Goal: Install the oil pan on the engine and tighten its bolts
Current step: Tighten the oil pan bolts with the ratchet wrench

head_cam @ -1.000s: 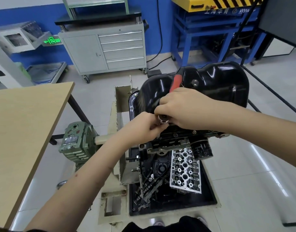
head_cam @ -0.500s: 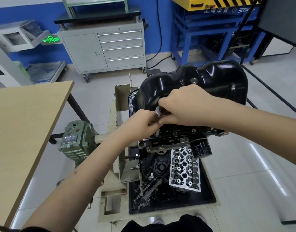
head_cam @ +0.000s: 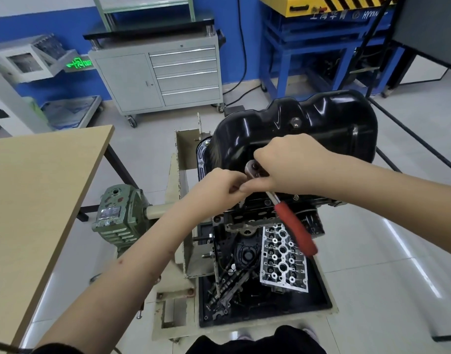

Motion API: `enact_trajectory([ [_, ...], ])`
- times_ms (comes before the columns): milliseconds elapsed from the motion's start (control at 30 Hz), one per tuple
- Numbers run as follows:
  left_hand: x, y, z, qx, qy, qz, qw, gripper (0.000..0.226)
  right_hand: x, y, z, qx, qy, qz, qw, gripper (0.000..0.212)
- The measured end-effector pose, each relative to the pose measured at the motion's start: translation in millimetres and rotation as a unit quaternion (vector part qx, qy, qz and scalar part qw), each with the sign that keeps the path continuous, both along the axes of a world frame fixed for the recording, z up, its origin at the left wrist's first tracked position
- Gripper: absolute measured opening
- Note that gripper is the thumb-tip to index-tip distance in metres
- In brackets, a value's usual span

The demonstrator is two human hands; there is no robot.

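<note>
While the cylinder head (head_cam: 283, 256) lies in the black tray (head_cam: 318, 300) nearest, the left hand (head_cam: 219, 190) pinches under the ratchet (head_cam: 293, 226), its grip clenched there; the right hand (head_cam: 288, 164) grasps the ratchet's head against the oil pan (head_cam: 321, 123) atop the engine (head_cam: 257, 213).

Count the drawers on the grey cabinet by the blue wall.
4, stacked on the right half of the grey cabinet: top, second, third, bottom.
</note>
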State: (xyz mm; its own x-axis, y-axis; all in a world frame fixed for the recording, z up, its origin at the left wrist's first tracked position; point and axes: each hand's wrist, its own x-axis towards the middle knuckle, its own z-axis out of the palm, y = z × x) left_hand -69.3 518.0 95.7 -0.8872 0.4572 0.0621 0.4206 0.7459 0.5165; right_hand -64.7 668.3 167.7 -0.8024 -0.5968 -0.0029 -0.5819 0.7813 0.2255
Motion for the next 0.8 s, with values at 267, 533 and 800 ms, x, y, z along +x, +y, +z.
enact_trajectory([
  [267, -1, 0, -2, -0.019, 0.008, -0.038, 0.999, 0.031, 2, 4, -2, 0.018, 0.028, 0.062, 0.998, 0.016],
  [533, -1, 4, -3, -0.003, 0.040, -0.019, 0.999, 0.046, 12, -4, -4, -0.030, -0.007, -0.016, 0.999, 0.028],
  [800, -4, 2, 1, 0.005, -0.005, -0.021, 1.000, 0.035, 15, -8, 1, 0.011, 0.013, -0.013, 1.000, 0.037],
])
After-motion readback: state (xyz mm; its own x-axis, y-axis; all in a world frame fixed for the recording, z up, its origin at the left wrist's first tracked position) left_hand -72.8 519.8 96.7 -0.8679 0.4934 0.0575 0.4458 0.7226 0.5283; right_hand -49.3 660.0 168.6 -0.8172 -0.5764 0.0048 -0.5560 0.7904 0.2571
